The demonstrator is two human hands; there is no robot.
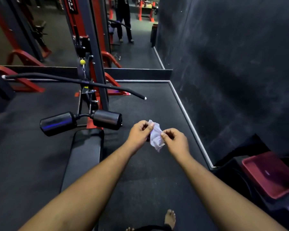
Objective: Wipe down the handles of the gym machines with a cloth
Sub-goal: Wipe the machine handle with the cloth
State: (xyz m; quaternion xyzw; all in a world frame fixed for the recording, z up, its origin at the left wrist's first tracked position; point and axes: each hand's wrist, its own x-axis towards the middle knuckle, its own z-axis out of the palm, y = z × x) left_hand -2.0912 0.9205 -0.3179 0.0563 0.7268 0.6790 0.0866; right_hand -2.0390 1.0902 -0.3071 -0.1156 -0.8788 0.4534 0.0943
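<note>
We find the cloth (155, 136) crumpled and pinched between our left hand (139, 132) and right hand (175, 140), in the air just right of the seat, well short of the pull-down bar (73, 80). Risk noted: so bunched, it may wipe poorly or slip from such light pinches.

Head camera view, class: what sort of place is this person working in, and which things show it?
Very likely a gym. A long pull-down bar hangs by a chain from a red and black machine frame, with padded rollers and a bench below, on dark rubber flooring.
</note>
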